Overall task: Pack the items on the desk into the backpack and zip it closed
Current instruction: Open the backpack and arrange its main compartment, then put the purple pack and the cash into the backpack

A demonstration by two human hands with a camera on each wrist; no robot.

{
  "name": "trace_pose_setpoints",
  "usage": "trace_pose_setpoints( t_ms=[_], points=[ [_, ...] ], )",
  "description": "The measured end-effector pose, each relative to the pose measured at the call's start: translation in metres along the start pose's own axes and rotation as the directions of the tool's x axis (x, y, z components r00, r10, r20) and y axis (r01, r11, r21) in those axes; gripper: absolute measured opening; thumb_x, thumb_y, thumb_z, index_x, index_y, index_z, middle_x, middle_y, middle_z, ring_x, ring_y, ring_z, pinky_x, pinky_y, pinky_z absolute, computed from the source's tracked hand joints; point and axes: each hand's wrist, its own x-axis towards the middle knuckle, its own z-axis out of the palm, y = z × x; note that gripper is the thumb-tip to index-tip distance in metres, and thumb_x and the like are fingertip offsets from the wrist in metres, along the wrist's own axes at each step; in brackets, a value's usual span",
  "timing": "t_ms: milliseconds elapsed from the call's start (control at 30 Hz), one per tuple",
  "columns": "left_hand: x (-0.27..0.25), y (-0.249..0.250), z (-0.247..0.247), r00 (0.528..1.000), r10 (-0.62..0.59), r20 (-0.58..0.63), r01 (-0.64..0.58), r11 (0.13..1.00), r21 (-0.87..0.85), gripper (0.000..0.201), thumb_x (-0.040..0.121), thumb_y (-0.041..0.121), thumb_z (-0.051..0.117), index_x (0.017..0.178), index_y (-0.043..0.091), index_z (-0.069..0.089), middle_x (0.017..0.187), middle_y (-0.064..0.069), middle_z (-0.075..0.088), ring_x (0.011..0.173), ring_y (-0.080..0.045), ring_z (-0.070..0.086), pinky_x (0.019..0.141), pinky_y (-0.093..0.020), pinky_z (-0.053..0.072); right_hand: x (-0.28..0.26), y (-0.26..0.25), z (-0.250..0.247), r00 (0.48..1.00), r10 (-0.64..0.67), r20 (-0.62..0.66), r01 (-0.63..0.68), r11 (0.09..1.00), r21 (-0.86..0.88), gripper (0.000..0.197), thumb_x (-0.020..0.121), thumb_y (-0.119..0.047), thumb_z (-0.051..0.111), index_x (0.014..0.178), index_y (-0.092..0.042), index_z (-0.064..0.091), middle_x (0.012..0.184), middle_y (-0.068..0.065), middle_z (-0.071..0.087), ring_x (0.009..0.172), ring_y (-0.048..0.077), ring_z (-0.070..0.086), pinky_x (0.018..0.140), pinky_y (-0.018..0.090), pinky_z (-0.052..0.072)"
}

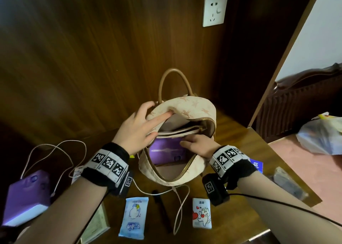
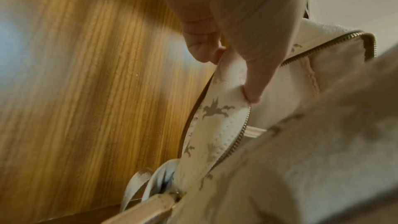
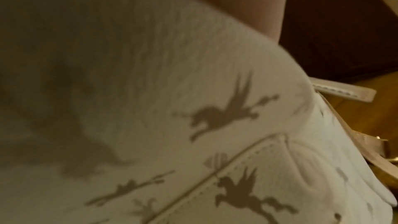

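A cream backpack (image 1: 187,105) with a winged-horse print stands unzipped in the middle of the desk (image 1: 240,136). My left hand (image 1: 136,130) grips its rear flap at the left, index finger inside the rim. In the left wrist view the fingers (image 2: 252,89) pinch the backpack's (image 2: 213,125) zip edge. My right hand (image 1: 196,144) reaches into the opening from the right and holds the top edge of a purple pack (image 1: 166,154) standing inside. The right wrist view shows only the backpack's (image 3: 193,83) fabric up close.
Lying on the desk are a purple box (image 1: 27,197) with a pink cable (image 1: 55,160), a blue-and-white pack (image 1: 134,216), a black pen (image 1: 162,210), a cat-print tissue pack (image 1: 201,215), a blue pack (image 1: 256,164) and a dark wrapped item (image 1: 288,182). A wood wall stands behind.
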Motion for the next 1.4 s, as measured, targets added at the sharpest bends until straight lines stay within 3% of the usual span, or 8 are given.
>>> trace_pose_setpoints(
  t_ms=[233,500,700,900,1000,1133,1233,1400],
  points=[
    [-0.008,0.009,0.002,0.997,-0.072,0.007,0.071,0.991,0.112,0.084,0.078,0.023,0.073,0.143,0.047,0.026,0.154,-0.006,0.018,0.116,-0.031,0.042,0.073,-0.041,0.055,-0.018,0.003,-0.006,0.983,-0.121,-0.136,0.143,0.975,0.169,0.042,0.098,-0.045,0.036,0.118,-0.019,0.062,0.117,0.005,0.063,0.108,0.021,0.057,0.101,0.038,0.042],
    [-0.021,0.006,-0.008,0.972,-0.223,-0.079,0.218,0.974,-0.067,0.044,0.090,0.018,0.061,0.132,0.030,0.057,0.157,0.001,0.022,0.136,-0.025,0.030,0.095,-0.046,0.047,-0.036,-0.017,-0.017,0.893,-0.365,-0.265,0.405,0.907,0.113,0.039,0.101,-0.034,0.032,0.095,-0.015,0.066,0.097,0.003,0.067,0.089,0.014,0.059,0.091,0.034,0.044],
    [-0.042,0.000,-0.021,0.954,-0.274,-0.123,0.268,0.961,-0.062,0.033,0.091,0.032,0.050,0.120,0.026,0.066,0.144,-0.002,0.043,0.133,-0.026,0.036,0.097,-0.051,0.045,-0.038,-0.043,-0.025,0.764,-0.513,-0.391,0.582,0.809,0.077,0.027,0.098,-0.028,0.045,0.116,-0.021,0.063,0.105,-0.011,0.064,0.098,0.004,0.058,0.087,0.019,0.044],
    [-0.085,-0.023,-0.033,0.914,-0.374,-0.157,0.379,0.925,0.008,0.043,0.086,0.043,0.041,0.111,0.023,0.070,0.133,-0.004,0.053,0.124,-0.028,0.046,0.092,-0.053,0.047,-0.041,-0.090,-0.013,0.627,-0.669,-0.399,0.717,0.696,-0.041,0.025,0.094,-0.025,0.052,0.116,-0.022,0.063,0.104,-0.007,0.067,0.094,0.004,0.059,0.085,0.024,0.047],
    [-0.116,-0.040,-0.039,0.848,-0.492,-0.197,0.501,0.865,-0.001,0.037,0.083,0.041,0.051,0.107,0.022,0.071,0.130,-0.004,0.056,0.121,-0.030,0.049,0.093,-0.053,0.046,-0.042,-0.120,0.003,0.574,-0.749,-0.332,0.770,0.631,-0.094,0.027,0.094,-0.025,0.051,0.117,-0.020,0.063,0.105,-0.007,0.067,0.094,0.003,0.059,0.083,0.022,0.047],
    [-0.164,-0.072,-0.045,0.704,-0.674,-0.226,0.684,0.728,-0.041,0.028,0.086,0.028,0.067,0.112,0.018,0.070,0.132,-0.005,0.054,0.121,-0.030,0.049,0.098,-0.052,0.043,-0.033,-0.157,0.030,0.522,-0.806,-0.279,0.815,0.568,-0.114,0.030,0.091,-0.027,0.050,0.116,-0.017,0.064,0.107,-0.004,0.067,0.099,0.008,0.060,0.087,0.027,0.048],
    [-0.205,-0.098,-0.044,0.567,-0.806,-0.169,0.804,0.586,-0.103,0.034,0.087,0.031,0.064,0.119,0.020,0.065,0.134,-0.002,0.050,0.122,-0.027,0.048,0.099,-0.046,0.044,-0.021,-0.183,0.054,0.561,-0.797,-0.226,0.805,0.588,-0.076,0.027,0.092,-0.025,0.052,0.116,-0.019,0.063,0.108,-0.006,0.066,0.099,0.006,0.059,0.090,0.029,0.048],
    [-0.268,-0.148,-0.040,0.320,-0.947,0.002,0.922,0.311,-0.230,0.044,0.089,0.030,0.062,0.129,0.015,0.056,0.136,-0.011,0.047,0.123,-0.033,0.048,0.103,-0.039,0.038,0.000,-0.220,0.107,0.642,-0.750,-0.158,0.758,0.652,-0.013,0.026,0.093,-0.022,0.053,0.117,-0.019,0.062,0.108,-0.006,0.065,0.096,0.002,0.058,0.086,0.016,0.043]
  ],
)
